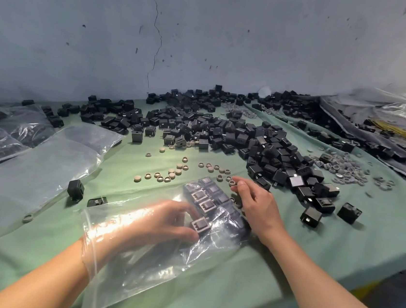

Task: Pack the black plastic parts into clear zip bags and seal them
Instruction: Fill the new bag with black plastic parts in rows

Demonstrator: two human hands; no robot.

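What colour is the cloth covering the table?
Pale green. The cloth shows best in the head view, the only one here.

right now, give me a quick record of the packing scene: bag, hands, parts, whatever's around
zip bag: clear, unsealed, lying on green cloth
left hand: inside the zip bag, gripping a black part
right hand: outside, resting on the bag's far end
packed parts: in rows at the far end
loose pile: black parts behind the bag
beige caps: scattered between bag and pile

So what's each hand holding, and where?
The left hand, inside the bag, pinches a black part by its sides. The right hand lies against the bag; a hold cannot be told.
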